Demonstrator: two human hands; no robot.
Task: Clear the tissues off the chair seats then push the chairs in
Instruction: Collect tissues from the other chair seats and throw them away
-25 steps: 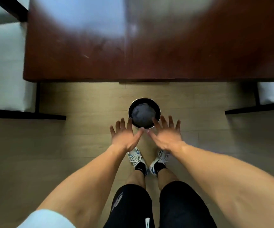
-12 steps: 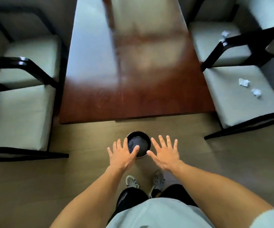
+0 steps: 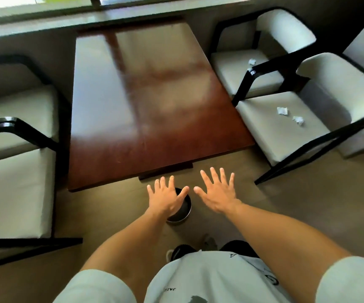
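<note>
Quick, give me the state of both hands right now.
Left hand: open, fingers spread, holding nothing, over the bin.
Right hand: open, fingers spread, holding nothing.

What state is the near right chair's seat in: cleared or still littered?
Still littered: two crumpled tissues lie on the near right chair's seat.

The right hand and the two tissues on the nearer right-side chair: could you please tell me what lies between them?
In the head view, bare floor and the chair's black frame separate the right hand from the tissues.
</note>
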